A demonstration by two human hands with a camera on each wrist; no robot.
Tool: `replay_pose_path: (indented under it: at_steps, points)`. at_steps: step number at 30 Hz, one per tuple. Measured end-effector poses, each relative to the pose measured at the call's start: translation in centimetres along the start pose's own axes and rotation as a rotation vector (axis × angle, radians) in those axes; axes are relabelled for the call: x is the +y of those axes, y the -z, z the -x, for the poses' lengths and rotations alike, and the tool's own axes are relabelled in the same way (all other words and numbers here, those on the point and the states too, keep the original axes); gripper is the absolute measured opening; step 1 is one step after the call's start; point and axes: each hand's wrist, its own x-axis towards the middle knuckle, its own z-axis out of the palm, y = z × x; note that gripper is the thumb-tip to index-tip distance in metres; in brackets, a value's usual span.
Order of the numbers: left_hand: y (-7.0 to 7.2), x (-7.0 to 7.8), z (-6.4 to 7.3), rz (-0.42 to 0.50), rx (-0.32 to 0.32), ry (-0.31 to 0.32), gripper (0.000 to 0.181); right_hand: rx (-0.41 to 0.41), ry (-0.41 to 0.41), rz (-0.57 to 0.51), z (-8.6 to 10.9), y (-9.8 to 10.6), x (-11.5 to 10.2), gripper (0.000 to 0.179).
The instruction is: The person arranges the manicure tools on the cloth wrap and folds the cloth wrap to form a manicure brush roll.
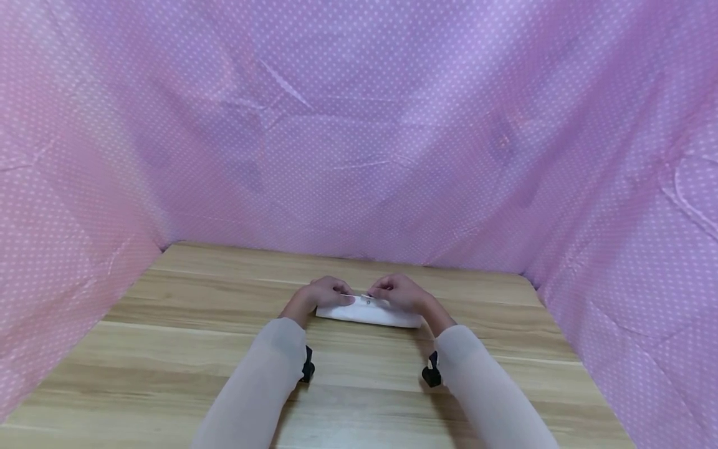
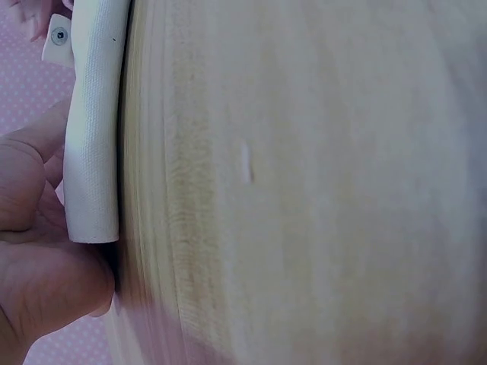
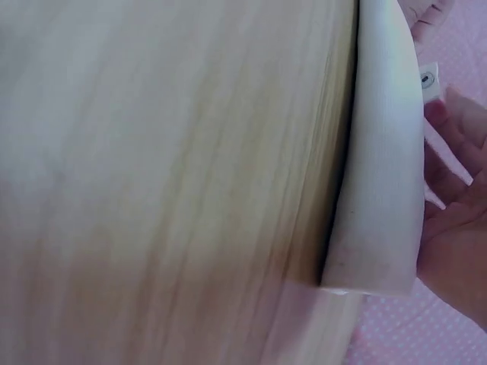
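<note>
A long, folded white canvas piece (image 1: pixel 370 314), perhaps a pouch or bag, lies across the table in front of me. At its far edge, near the middle, a small white tab with a metal snap (image 2: pixel 60 35) sticks out. My left hand (image 1: pixel 328 292) grips the left part of the canvas, its thumb on the near face and its fingers behind. On the right, my right hand (image 1: pixel 399 292) pinches at the far edge beside the snap tab, with curled fingers. The right wrist view shows its thumb tip against the tab (image 3: pixel 430 80). The fingertips behind the fold are partly hidden.
The wood-grain table (image 1: pixel 359 405) runs under both forearms. Pink cloth with white dots (image 1: pixel 359 174) hangs behind it and along both sides. A dark device is worn at each wrist, below the light sleeves (image 1: pixel 252 386).
</note>
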Motion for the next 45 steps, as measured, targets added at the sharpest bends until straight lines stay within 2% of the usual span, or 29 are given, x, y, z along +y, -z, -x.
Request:
replay_pose_path:
  at_steps: [7,16,24,34,37,42,45]
  points:
    - [0.0,0.0,0.1,0.001,0.002,0.003,0.02,0.033,0.089,0.085,-0.4,-0.4,-0.6,0.018]
    - [0.0,0.1,0.2,-0.001,-0.007,-0.021,0.017,-0.004,0.088,0.091,-0.6,-1.1,-0.9,0.011]
    - [-0.2,0.0,0.0,-0.025,0.006,-0.033,0.014,-0.059,0.072,0.03,-0.7,-0.9,-0.9,0.007]
    - [-0.6,0.5,0.0,-0.043,0.05,0.008,0.012,-0.064,0.022,0.078,-1.0,-0.9,-1.4,0.01]
    - [-0.7,0.5,-0.1,-0.041,0.054,0.016,0.011,-0.078,-0.031,0.13,-1.1,-0.8,-2.0,0.012]
    - [-0.6,0.5,-0.2,-0.03,0.057,0.008,0.01,-0.112,-0.173,0.253,-1.1,-0.5,-3.3,0.015]
    - [-0.6,0.4,-0.1,-0.023,0.057,0.006,0.01,-0.149,-0.178,0.299,-1.5,-0.5,-3.7,0.016]
